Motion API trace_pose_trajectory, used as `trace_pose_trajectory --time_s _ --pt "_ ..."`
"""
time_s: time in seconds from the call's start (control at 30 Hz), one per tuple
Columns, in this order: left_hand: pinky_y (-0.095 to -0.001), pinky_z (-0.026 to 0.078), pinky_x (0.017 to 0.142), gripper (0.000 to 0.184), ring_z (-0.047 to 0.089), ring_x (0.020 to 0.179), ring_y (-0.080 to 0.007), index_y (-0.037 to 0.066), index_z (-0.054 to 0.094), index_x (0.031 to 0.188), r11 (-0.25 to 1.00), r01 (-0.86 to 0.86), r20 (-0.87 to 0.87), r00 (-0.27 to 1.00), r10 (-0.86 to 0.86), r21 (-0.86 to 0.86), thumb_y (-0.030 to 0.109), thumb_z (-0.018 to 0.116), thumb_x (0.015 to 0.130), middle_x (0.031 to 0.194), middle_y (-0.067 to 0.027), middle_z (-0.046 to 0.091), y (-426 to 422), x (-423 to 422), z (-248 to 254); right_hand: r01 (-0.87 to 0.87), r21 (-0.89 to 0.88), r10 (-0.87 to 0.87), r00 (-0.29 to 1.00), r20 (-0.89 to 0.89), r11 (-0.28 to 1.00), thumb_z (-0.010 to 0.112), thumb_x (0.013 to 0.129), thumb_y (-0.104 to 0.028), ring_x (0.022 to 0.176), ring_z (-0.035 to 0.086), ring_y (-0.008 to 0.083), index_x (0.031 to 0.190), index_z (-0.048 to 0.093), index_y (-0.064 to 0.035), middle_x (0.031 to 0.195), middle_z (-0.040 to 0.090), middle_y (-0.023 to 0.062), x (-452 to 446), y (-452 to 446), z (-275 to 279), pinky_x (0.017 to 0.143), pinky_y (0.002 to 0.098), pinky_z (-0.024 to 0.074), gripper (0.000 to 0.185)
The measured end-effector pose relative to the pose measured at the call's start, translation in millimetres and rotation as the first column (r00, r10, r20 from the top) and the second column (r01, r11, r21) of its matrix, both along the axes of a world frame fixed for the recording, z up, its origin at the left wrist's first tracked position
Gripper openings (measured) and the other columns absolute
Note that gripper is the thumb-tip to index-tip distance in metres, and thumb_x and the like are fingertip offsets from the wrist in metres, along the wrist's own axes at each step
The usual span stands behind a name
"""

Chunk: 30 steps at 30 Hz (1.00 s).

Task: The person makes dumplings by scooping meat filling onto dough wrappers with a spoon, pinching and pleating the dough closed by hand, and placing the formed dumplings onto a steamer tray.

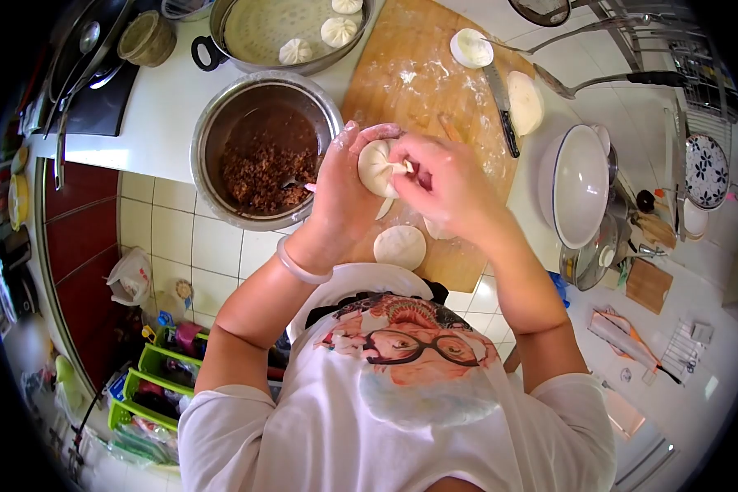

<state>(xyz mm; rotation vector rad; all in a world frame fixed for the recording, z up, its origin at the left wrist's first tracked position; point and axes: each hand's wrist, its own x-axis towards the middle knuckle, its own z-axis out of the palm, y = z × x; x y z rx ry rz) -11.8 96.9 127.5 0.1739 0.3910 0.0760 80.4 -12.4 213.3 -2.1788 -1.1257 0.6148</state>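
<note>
A pleated steamed bun (pixel 375 168) of raw dough rests in my left hand (pixel 342 176), whose fingers curl round its far side. My right hand (pixel 443 180) pinches the gathered dough at the bun's top with thumb and fingers. Just left of my left hand stands a steel bowl (pixel 202 176) of dark minced filling (pixel 258 172), with a spoon in it. Below my hands, flat dough wrappers (pixel 399 247) lie on the floured wooden board (pixel 410 107); one is partly hidden by my right hand.
A steamer pan (pixel 246 37) with several shaped buns (pixel 338 32) stands at the back left. On the board's right are a knife (pixel 500 107), a small bowl of flour (pixel 471 49) and a dough piece (pixel 525 102). A white basin (pixel 580 187) sits farther right.
</note>
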Motion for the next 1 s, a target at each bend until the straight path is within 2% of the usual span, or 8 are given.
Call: trace_pose_trajectory --time_s 0.07,0.13,0.23,0.57,0.63,0.73,0.83,1.0 --pt "-0.0396 0.043 0.098 0.048 0.057 0.108 -0.0242 0.002 0.054 0.117 0.999 0.027 -0.008 1.000 -0.027 -0.024 0.041 0.030 0.103 0.111 -0.0114 0.060 3.6 -1.4 -0.4 -0.056 -0.066 0.047 0.990 -0.135 0.996 0.066 0.080 -0.007 0.074 0.063 0.0369 0.098 0.060 -0.0030 0.086 0.063 0.0172 6.9 -4.7 5.5 0.066 0.0439 0.0497 0.020" --pt "-0.0403 0.044 0.097 0.049 0.057 0.108 -0.0245 0.002 0.055 0.117 0.997 0.076 -0.058 0.995 -0.075 0.010 0.043 0.033 0.102 0.111 -0.0112 0.060 5.3 -1.3 0.0 -0.249 0.048 0.248 0.968 0.020 0.967 0.067 0.081 -0.006 0.080 0.062 0.0362 0.103 0.061 -0.0044 0.096 0.063 0.0151 13.8 -9.4 -2.7 0.068 0.0430 0.0500 0.023" --pt "-0.0415 0.044 0.098 0.049 0.058 0.108 -0.0248 0.002 0.055 0.116 0.987 0.150 -0.067 0.986 -0.154 -0.059 0.044 0.034 0.102 0.111 -0.0114 0.060 9.2 -1.3 -0.5 -0.333 0.051 0.324 0.936 0.139 0.941 0.067 0.080 0.001 0.078 0.060 0.0292 0.099 0.063 -0.0046 0.090 0.060 0.0115 14.8 -8.1 -5.7 0.067 0.0357 0.0496 0.020" --pt "-0.0413 0.044 0.097 0.047 0.058 0.107 -0.0247 0.003 0.057 0.114 0.989 0.142 -0.055 0.988 -0.144 -0.042 0.042 0.034 0.102 0.111 -0.0119 0.061 8.6 -0.2 -2.1 -0.304 0.076 0.289 0.942 0.170 0.950 0.068 0.078 0.000 0.069 0.058 0.0279 0.093 0.061 -0.0033 0.084 0.059 0.0109 11.6 -5.7 -7.3 0.061 0.0347 0.0488 0.017" --pt "-0.0437 0.042 0.102 0.049 0.058 0.113 -0.0274 0.003 0.055 0.121 0.993 0.118 -0.001 0.993 -0.118 -0.028 0.044 0.038 0.100 0.118 -0.0124 0.061 9.6 -0.6 -9.2 -0.121 0.013 0.121 0.992 -0.024 0.993 0.064 0.082 -0.004 0.077 0.060 0.0337 0.090 0.057 -0.0026 0.088 0.058 0.0133 7.3 -5.5 5.1 0.066 0.0418 0.0483 0.011" --pt "-0.0436 0.042 0.101 0.049 0.057 0.113 -0.0275 0.002 0.054 0.121 0.994 0.106 0.054 0.993 -0.104 -0.031 0.044 0.038 0.100 0.118 -0.0123 0.061 10.2 0.3 -9.3 -0.091 0.020 0.092 0.995 -0.044 0.996 0.064 0.082 -0.003 0.079 0.061 0.0332 0.094 0.058 -0.0032 0.090 0.060 0.0136 9.3 -7.5 0.5 0.067 0.0413 0.0488 0.013" --pt "-0.0431 0.042 0.101 0.049 0.057 0.113 -0.0275 0.002 0.054 0.121 0.992 0.098 0.095 0.991 -0.091 -0.075 0.043 0.038 0.100 0.118 -0.0124 0.061 9.7 1.7 -15.7 -0.184 0.122 0.162 0.972 0.167 0.975 0.066 0.081 -0.002 0.080 0.061 0.0331 0.096 0.058 -0.0034 0.094 0.061 0.0134 7.0 -3.9 -11.9 0.069 0.0407 0.0499 0.017" --pt "-0.0424 0.042 0.102 0.048 0.057 0.113 -0.0275 0.002 0.055 0.121 0.996 0.072 0.059 0.996 -0.069 -0.053 0.042 0.038 0.100 0.117 -0.0127 0.061 10.0 2.5 -17.8 -0.090 0.194 0.068 0.990 0.120 0.977 0.069 0.079 0.000 0.078 0.061 0.0309 0.093 0.061 -0.0035 0.093 0.061 0.0124 -1.6 0.4 -13.5 0.069 0.0371 0.0505 0.017"
